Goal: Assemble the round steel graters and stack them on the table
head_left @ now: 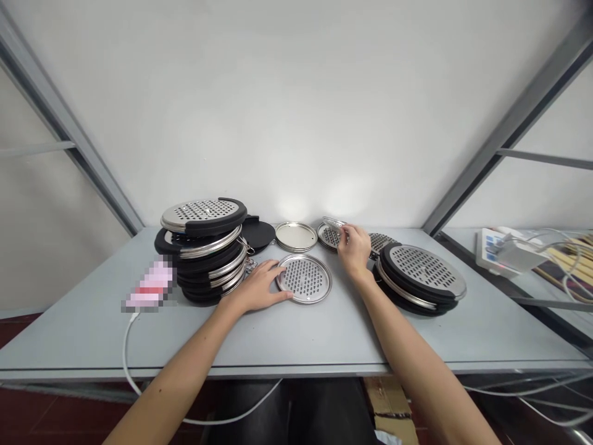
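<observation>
A round metal grater disc point(306, 279) lies flat on the table before me. My left hand point(260, 285) rests at its left edge, thumb and fingers spread apart along the rim. Farther back, my right hand point(354, 248) is closed on the edge of another grater disc point(332, 221), tilted up above a small pile of grater discs point(328, 237). Part of that pile is hidden behind the hand. Beside it lie plain silver round plates point(296, 236).
At left stands a tall stack of black-rimmed graters point(204, 247), with a black disc point(258, 235) behind. More black-rimmed graters point(422, 272) are stacked at right, near a dark perforated disc point(380, 242). A blurred pink item point(151, 287) has a white cable point(126, 346). A power strip point(498, 250) sits beyond the frame post.
</observation>
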Demonstrator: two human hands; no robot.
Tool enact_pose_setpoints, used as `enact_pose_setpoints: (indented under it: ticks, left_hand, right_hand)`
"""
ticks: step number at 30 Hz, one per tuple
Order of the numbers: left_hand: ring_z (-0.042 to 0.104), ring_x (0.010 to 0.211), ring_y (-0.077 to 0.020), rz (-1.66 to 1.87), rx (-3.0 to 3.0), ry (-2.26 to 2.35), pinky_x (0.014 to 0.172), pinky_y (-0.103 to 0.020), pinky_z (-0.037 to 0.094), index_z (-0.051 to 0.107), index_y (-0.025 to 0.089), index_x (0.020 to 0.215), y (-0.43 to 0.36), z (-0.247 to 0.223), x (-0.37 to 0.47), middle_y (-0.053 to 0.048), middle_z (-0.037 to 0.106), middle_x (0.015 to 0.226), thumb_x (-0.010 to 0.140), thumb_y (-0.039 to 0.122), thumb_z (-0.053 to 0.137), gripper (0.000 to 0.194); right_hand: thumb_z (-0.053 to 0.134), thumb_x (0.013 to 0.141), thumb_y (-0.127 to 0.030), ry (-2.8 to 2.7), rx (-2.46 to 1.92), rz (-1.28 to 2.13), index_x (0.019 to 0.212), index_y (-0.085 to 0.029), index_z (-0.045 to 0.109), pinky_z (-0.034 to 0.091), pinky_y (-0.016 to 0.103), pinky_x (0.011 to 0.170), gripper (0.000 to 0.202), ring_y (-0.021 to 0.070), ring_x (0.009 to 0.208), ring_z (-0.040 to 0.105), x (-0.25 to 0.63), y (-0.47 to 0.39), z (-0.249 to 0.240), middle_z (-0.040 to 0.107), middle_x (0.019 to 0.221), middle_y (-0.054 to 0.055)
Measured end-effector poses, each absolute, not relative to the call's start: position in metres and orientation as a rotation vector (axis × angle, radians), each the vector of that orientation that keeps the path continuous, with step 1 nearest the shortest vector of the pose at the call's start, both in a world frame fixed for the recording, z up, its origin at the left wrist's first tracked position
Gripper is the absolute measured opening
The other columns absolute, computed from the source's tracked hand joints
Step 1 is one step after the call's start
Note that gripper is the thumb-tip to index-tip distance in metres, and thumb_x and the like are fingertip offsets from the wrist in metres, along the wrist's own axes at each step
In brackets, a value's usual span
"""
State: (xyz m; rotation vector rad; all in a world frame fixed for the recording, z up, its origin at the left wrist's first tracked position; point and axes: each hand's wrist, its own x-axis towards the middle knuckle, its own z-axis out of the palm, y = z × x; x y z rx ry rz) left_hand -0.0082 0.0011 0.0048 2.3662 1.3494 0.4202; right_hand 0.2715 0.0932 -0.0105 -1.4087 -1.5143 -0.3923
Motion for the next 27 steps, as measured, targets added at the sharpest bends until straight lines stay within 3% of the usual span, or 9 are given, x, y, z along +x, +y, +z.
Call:
enact_pose_setpoints:
  ticks: [7,10,15,20,27]
  left_hand:
    - [0.032,0.14,-0.0345,0.43,2.357,1.342,0.114,-0.048,0.029,0.048,0.02,0.138,0.002,0.002,-0.01,-0.015,0.035,0.151,0.079,0.068,0.057,0.076]
    - [0.032,0.14,-0.0339,0.503,2.359,1.299,0.114,-0.049,0.029,0.038,0.021,0.145,0.003,0.002,-0.01,-0.014,0.035,0.152,0.079,0.063,0.06,0.081]
    - [0.029,0.142,-0.0318,0.715,2.344,1.329,0.115,-0.048,0.028,0.012,0.018,0.153,0.004,0.003,-0.006,-0.017,0.029,0.154,0.083,0.053,0.061,0.092]
    - [0.052,0.124,-0.0282,0.943,2.329,1.268,0.105,-0.045,0.04,0.006,0.023,0.153,0.002,0.009,-0.002,-0.015,0.05,0.137,0.081,0.042,0.069,0.097]
    - [0.056,0.119,-0.0276,1.022,2.307,1.249,0.101,-0.042,0.043,0.009,0.026,0.153,0.0,0.012,-0.003,-0.012,0.056,0.133,0.078,0.039,0.074,0.1]
  right_hand:
    - [0.045,0.093,-0.026,-1.4,-1.138,-0.431,0.09,-0.017,0.063,0.046,0.041,0.088,0.021,0.0239,0.094,0.059,0.274,0.081,0.012,0.065,0.096,0.013]
    - [0.047,0.093,-0.028,-1.384,-1.024,-0.332,0.087,-0.019,0.062,0.046,0.042,0.09,0.018,0.0231,0.096,0.059,0.266,0.069,0.025,0.064,0.095,0.011]
    - [0.058,0.086,-0.043,-1.085,-0.853,0.325,0.089,-0.02,0.063,0.048,0.039,0.089,0.024,0.02,0.092,0.061,0.254,0.053,0.039,0.065,0.092,0.006]
    - [0.068,0.074,-0.05,-1.081,-0.786,1.217,0.086,-0.022,0.064,0.053,0.036,0.075,0.031,0.0203,0.084,0.063,0.252,0.045,0.039,0.069,0.089,0.005]
    - [0.066,0.075,-0.045,-1.041,-0.838,1.409,0.083,-0.021,0.063,0.055,0.038,0.073,0.025,0.023,0.085,0.063,0.246,0.043,0.029,0.07,0.091,0.007]
